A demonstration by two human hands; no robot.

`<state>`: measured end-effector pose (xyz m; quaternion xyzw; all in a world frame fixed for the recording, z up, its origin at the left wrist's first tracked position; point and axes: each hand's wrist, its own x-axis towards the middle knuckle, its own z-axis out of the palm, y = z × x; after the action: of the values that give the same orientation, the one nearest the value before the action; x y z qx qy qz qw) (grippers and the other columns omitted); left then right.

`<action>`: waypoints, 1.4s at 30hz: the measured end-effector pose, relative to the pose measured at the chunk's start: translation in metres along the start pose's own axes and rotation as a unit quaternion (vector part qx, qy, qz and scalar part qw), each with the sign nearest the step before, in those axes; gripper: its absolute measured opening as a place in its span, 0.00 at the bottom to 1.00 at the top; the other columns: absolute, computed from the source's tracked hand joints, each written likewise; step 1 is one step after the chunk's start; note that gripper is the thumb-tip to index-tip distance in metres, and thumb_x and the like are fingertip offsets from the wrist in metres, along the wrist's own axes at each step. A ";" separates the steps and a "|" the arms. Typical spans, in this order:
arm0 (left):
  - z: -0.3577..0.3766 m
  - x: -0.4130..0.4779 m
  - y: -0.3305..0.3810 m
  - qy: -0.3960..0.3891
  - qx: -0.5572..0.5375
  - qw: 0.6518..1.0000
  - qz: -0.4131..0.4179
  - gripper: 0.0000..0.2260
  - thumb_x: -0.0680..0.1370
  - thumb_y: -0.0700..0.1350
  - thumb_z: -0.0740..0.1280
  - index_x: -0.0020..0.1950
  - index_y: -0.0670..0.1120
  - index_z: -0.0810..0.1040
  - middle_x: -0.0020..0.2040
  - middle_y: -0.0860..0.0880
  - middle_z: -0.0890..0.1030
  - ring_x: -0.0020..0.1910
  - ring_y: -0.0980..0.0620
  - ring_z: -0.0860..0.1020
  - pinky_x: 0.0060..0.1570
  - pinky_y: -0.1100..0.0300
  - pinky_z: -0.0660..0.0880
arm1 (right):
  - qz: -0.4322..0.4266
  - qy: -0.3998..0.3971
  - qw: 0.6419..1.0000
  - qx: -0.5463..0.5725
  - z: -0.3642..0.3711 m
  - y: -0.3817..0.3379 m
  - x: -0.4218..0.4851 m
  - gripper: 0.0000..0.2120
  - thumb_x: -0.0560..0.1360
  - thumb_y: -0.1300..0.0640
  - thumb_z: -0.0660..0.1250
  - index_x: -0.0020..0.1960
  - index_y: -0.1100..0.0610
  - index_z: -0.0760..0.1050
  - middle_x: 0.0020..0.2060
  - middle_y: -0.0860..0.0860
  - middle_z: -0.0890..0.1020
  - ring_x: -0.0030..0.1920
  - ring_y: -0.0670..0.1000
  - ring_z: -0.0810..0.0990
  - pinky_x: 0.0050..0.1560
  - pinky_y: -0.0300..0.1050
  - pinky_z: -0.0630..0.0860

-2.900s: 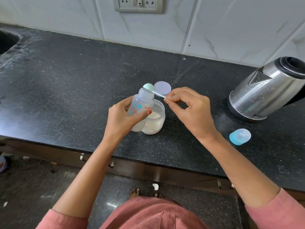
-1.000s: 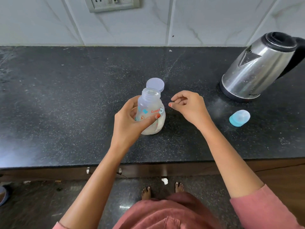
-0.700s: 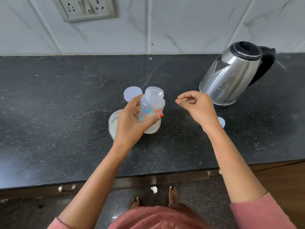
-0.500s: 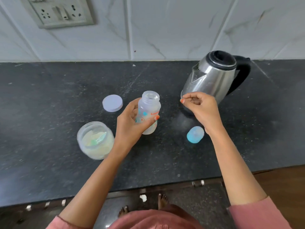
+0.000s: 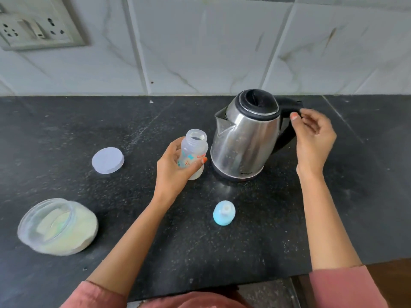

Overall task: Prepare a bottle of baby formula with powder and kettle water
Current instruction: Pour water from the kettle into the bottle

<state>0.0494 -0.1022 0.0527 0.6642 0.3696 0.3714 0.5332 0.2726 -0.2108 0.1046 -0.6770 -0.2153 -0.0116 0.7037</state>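
Observation:
My left hand (image 5: 174, 168) grips the clear baby bottle (image 5: 194, 150), upright and uncapped, with pale powder at its bottom, just left of the steel kettle (image 5: 243, 141). The kettle stands on the black counter (image 5: 222, 241) with its spout toward the bottle. My right hand (image 5: 313, 136) is at the kettle's black handle (image 5: 287, 121), fingers curled and touching it, not wrapped around it. The open powder jar (image 5: 57, 226) with a scoop inside stands at the front left. The blue bottle cap (image 5: 224, 212) lies in front of the kettle.
The jar's pale lid (image 5: 108, 160) lies flat left of the bottle. A tiled wall with a socket plate (image 5: 37, 30) rises behind the counter. The counter's front edge runs just above my pink sleeves.
The scoop went back into the jar. My left hand carried the bottle from the jar to beside the kettle. My right hand reached from mid-counter to the kettle handle.

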 end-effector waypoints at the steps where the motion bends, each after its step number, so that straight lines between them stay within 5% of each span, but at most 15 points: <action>1: 0.003 0.004 -0.001 0.003 0.002 1.000 -0.001 0.23 0.67 0.42 0.76 0.57 0.57 0.71 0.50 0.63 0.77 0.48 0.70 0.76 0.44 0.76 0.71 | 0.003 0.005 1.000 0.001 -0.001 0.006 0.008 0.08 0.71 0.56 0.71 0.46 0.47 0.76 0.54 0.58 0.78 0.50 0.45 0.76 0.52 0.33 0.73; 8: 0.014 0.025 -0.006 0.013 0.017 1.000 -0.003 0.24 0.68 0.41 0.75 0.56 0.58 0.69 0.50 0.65 0.75 0.46 0.75 0.74 0.42 0.79 0.70 | 0.077 -0.079 0.994 0.022 0.002 0.040 0.053 0.15 0.74 0.54 0.68 0.58 0.56 0.73 0.53 0.49 0.77 0.56 0.46 0.74 0.55 0.31 0.72; 12: 0.014 0.035 -0.011 0.025 0.015 1.000 -0.012 0.24 0.67 0.41 0.75 0.59 0.54 0.70 0.51 0.64 0.76 0.47 0.71 0.76 0.44 0.77 0.72 | 0.065 -0.162 0.984 0.026 0.000 0.053 0.067 0.28 0.58 0.30 0.70 0.48 0.49 0.78 0.42 0.42 0.83 0.50 0.45 0.79 0.57 0.41 0.74; 15: 0.014 0.040 -0.013 0.029 0.014 0.999 -0.017 0.25 0.67 0.40 0.75 0.59 0.53 0.70 0.51 0.63 0.75 0.48 0.68 0.75 0.44 0.77 0.72 | 0.053 -0.208 0.976 0.042 -0.002 0.062 0.078 0.32 0.52 0.26 0.69 0.45 0.48 0.78 0.37 0.39 0.84 0.44 0.40 0.80 0.52 0.39 0.77; 21: 0.012 0.045 -0.015 0.029 0.008 0.999 -0.012 0.24 0.67 0.39 0.75 0.58 0.53 0.70 0.51 0.64 0.75 0.45 0.75 0.74 0.42 0.78 0.70 | 0.052 -0.248 0.960 0.118 0.003 0.061 0.083 0.22 0.54 0.30 0.72 0.36 0.46 0.81 0.28 0.41 0.80 0.30 0.40 0.76 0.33 0.35 0.72; 42: -0.022 0.039 -0.029 0.063 0.088 0.994 -0.013 0.24 0.66 0.42 0.77 0.57 0.56 0.71 0.50 0.65 0.74 0.49 0.67 0.73 0.46 0.77 0.69 | -0.027 -0.271 0.959 0.083 0.041 0.005 0.065 0.17 0.55 0.31 0.73 0.33 0.43 0.81 0.22 0.40 0.77 0.23 0.40 0.71 0.24 0.32 0.67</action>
<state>0.0446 -0.0532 0.0311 0.6791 0.4422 0.3714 0.4532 0.3213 -0.1531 0.1198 -0.5883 -0.4159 0.1713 0.6720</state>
